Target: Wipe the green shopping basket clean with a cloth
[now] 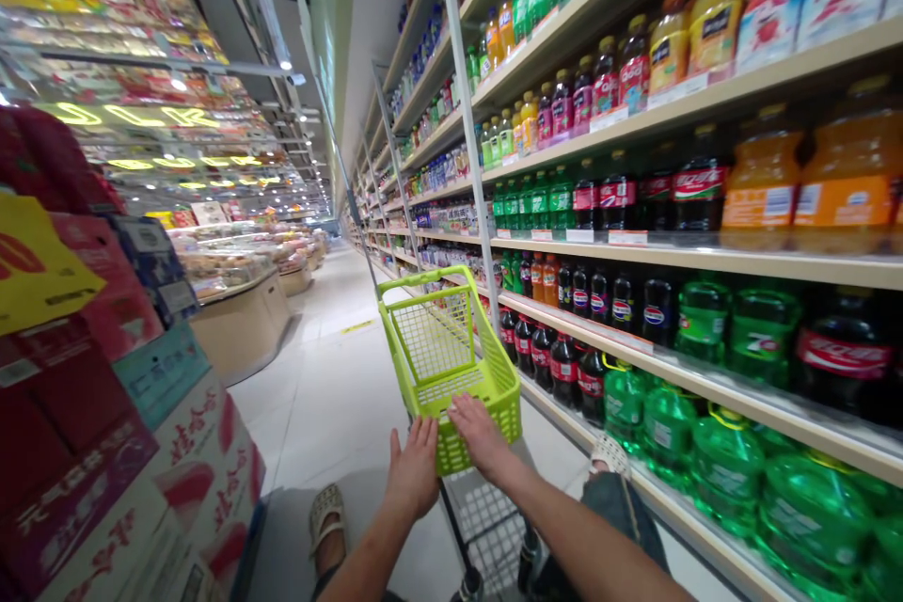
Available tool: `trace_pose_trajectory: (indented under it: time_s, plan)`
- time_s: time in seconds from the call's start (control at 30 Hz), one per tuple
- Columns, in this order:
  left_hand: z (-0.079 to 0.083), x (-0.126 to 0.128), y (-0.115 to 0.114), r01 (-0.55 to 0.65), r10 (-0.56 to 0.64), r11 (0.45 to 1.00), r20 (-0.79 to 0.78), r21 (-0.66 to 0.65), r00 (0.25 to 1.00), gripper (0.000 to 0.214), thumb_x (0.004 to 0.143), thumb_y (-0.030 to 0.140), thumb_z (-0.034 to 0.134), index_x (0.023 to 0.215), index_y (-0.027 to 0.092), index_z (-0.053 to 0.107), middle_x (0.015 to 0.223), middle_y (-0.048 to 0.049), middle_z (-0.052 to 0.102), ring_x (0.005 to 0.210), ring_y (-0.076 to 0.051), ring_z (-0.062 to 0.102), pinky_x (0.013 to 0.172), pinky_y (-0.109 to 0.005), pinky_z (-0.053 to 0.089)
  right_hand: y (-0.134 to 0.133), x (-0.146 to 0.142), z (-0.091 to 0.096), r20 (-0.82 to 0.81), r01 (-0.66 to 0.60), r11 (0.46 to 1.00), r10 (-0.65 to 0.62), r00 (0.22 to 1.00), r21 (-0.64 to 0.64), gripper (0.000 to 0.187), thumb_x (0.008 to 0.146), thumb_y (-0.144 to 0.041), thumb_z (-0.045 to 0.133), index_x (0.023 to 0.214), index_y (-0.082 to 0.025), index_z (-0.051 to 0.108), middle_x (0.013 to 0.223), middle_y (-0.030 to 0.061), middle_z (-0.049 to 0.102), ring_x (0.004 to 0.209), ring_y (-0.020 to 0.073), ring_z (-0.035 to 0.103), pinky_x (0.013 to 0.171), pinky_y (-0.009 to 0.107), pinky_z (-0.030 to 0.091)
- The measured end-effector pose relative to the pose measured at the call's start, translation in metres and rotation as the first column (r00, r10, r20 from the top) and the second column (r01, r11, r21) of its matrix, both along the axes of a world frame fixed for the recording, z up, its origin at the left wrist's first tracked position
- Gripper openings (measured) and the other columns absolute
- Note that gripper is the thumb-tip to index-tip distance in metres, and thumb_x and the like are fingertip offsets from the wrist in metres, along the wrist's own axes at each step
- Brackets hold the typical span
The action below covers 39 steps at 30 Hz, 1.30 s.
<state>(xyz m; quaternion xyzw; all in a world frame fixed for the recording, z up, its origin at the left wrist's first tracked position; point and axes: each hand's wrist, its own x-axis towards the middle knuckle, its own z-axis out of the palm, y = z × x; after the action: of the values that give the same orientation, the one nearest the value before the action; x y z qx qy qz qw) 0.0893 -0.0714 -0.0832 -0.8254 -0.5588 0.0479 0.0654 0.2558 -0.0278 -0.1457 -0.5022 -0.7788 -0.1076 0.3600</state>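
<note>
A lime-green plastic basket (pixel 451 348) sits on top of a small metal trolley (pixel 486 522) in a supermarket aisle, right in front of me. My left hand (pixel 411 470) lies against the basket's near wall with its fingers stretched upward. My right hand (pixel 480 435) rests on the near rim with its fingers curled over the edge. The basket looks empty inside.
Drink shelves (pixel 705 259) with cola, orange and green soda bottles run close along the right. Stacked cartons (pixel 141 451) stand at the left. The tiled aisle (pixel 331 376) stretches ahead, with display counters (pixel 240 310) on its left side. My sandalled feet (pixel 325 510) show below.
</note>
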Motion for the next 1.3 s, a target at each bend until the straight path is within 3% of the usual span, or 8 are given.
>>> trace_pose_trajectory:
  time_s: [0.2, 0.47, 0.73, 0.83, 1.0, 1.07, 1.2, 1.3]
  plan:
    - [-0.001, -0.001, -0.001, -0.020, 0.020, 1.000, -0.007, 0.009, 1.000, 0.078, 0.062, 0.010, 0.034, 0.137, 0.013, 0.015, 0.146, -0.0066, 0.017, 0.134, -0.020, 0.010, 0.106, -0.053, 0.004, -0.004, 0.053, 0.016, -0.020, 0.300, 0.950, -0.303, 0.953, -0.085, 0.040, 0.080, -0.002, 0.038, 0.113, -0.017, 0.056, 0.128, 0.0113, 0.048, 0.124, 0.0228, 0.034, 0.099, 0.046, 0.032]
    - [-0.002, 0.001, 0.001, -0.011, 0.011, 1.000, -0.023, 0.001, 1.000, 0.078, 0.063, 0.011, 0.035, 0.138, 0.013, 0.012, 0.146, -0.0071, 0.014, 0.134, -0.021, 0.008, 0.105, -0.054, 0.003, -0.015, 0.021, 0.015, 0.141, 0.118, 0.990, -0.107, 0.984, -0.077, 0.051, 0.076, -0.007, 0.051, 0.125, -0.022, 0.046, 0.138, 0.0112, 0.035, 0.128, 0.0269, 0.026, 0.101, 0.050, 0.025]
    - [0.001, 0.004, 0.001, 0.008, -0.008, 1.000, -0.002, -0.013, 1.000, 0.079, 0.062, 0.012, 0.036, 0.137, 0.011, 0.013, 0.146, -0.0074, 0.016, 0.134, -0.021, 0.008, 0.106, -0.054, 0.001, -0.003, 0.082, 0.022, 0.091, 0.254, 0.963, -0.246, 0.965, -0.092, 0.039, 0.082, -0.005, 0.042, 0.119, -0.017, 0.051, 0.134, 0.0121, 0.040, 0.128, 0.0236, 0.027, 0.101, 0.048, 0.026]
    - [0.000, 0.008, 0.001, -0.008, 0.008, 1.000, 0.010, -0.019, 1.000, 0.079, 0.062, 0.013, 0.037, 0.137, 0.010, 0.013, 0.146, -0.0075, 0.017, 0.134, -0.022, 0.009, 0.106, -0.053, 0.003, -0.004, 0.060, 0.007, -0.038, 0.351, 0.932, -0.356, 0.934, -0.096, 0.043, 0.082, -0.003, 0.037, 0.121, -0.015, 0.050, 0.133, 0.0140, 0.041, 0.128, 0.0245, 0.027, 0.100, 0.049, 0.028]
    - [-0.002, 0.003, 0.001, -0.010, 0.010, 1.000, -0.028, 0.012, 1.000, 0.076, 0.063, 0.009, 0.032, 0.137, 0.012, 0.015, 0.146, -0.0055, 0.018, 0.134, -0.020, 0.009, 0.106, -0.053, 0.003, -0.009, -0.001, -0.007, 0.037, 0.068, 0.998, -0.068, 0.997, 0.002, 0.044, 0.081, -0.003, 0.041, 0.120, -0.020, 0.050, 0.133, 0.0096, 0.043, 0.127, 0.0216, 0.029, 0.101, 0.046, 0.030]
    - [-0.002, -0.002, 0.001, -0.012, 0.014, 0.999, -0.054, 0.030, 0.998, 0.078, 0.062, 0.007, 0.032, 0.137, 0.013, 0.015, 0.146, -0.0042, 0.017, 0.134, -0.019, 0.009, 0.106, -0.052, 0.002, -0.009, 0.008, 0.003, 0.060, 0.044, 0.999, -0.043, 0.997, -0.028, 0.042, 0.081, -0.004, 0.044, 0.118, -0.021, 0.052, 0.133, 0.0087, 0.043, 0.128, 0.0210, 0.029, 0.102, 0.046, 0.029]
    - [-0.001, -0.006, 0.000, -0.031, 0.034, 0.999, -0.071, 0.036, 0.997, 0.081, 0.059, 0.005, 0.033, 0.137, 0.014, 0.014, 0.146, -0.0046, 0.016, 0.134, -0.019, 0.011, 0.106, -0.052, 0.004, -0.008, 0.045, 0.023, -0.065, 0.337, 0.929, -0.350, 0.935, -0.150, 0.042, 0.081, -0.003, 0.039, 0.119, -0.017, 0.051, 0.134, 0.0129, 0.040, 0.128, 0.0250, 0.028, 0.101, 0.049, 0.027]
    - [-0.001, -0.004, 0.001, -0.033, 0.034, 0.999, -0.072, 0.018, 0.997, 0.080, 0.060, 0.007, 0.032, 0.137, 0.012, 0.014, 0.146, -0.0054, 0.016, 0.134, -0.020, 0.011, 0.105, -0.054, 0.005, -0.009, 0.023, 0.014, -0.059, 0.294, 0.948, -0.303, 0.951, -0.124, 0.042, 0.082, -0.003, 0.039, 0.118, -0.018, 0.052, 0.133, 0.0110, 0.042, 0.127, 0.0246, 0.030, 0.100, 0.047, 0.029]
